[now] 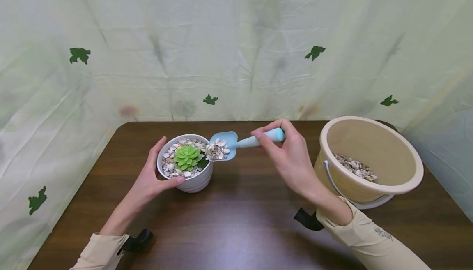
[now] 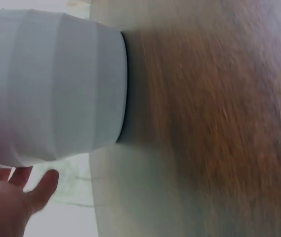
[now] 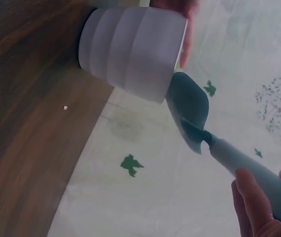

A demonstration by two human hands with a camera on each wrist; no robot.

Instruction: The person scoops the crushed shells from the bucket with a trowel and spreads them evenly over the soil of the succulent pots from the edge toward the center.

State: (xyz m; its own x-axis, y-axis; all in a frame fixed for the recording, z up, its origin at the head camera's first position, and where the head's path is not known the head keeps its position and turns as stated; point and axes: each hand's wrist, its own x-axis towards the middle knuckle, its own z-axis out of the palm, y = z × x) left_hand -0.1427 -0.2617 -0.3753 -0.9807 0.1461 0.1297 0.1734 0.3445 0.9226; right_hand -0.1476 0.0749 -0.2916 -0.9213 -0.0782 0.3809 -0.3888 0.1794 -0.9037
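Note:
A white ribbed flower pot (image 1: 192,184) stands on the table, filled with pale pebbles around a green succulent (image 1: 187,157). My left hand (image 1: 157,179) holds it from the left, thumb over the front rim and fingers around the far side. In my right hand (image 1: 292,155) is the handle of a light blue garden trowel (image 1: 230,138), gripped between thumb and fingers. Its blade carries a heap of pebbles (image 1: 218,150), with the tip right at the pot's right rim. From below, the right wrist view shows the blade (image 3: 187,101) tilted against the rim of the pot (image 3: 135,49).
A beige bucket (image 1: 415,170) with a grey handle stands at the right, with pebbles (image 1: 355,167) at its bottom. One tiny pale pebble (image 3: 65,107) lies on the brown table (image 1: 236,229). Behind the table hangs a pale curtain (image 1: 229,48) with green leaf prints.

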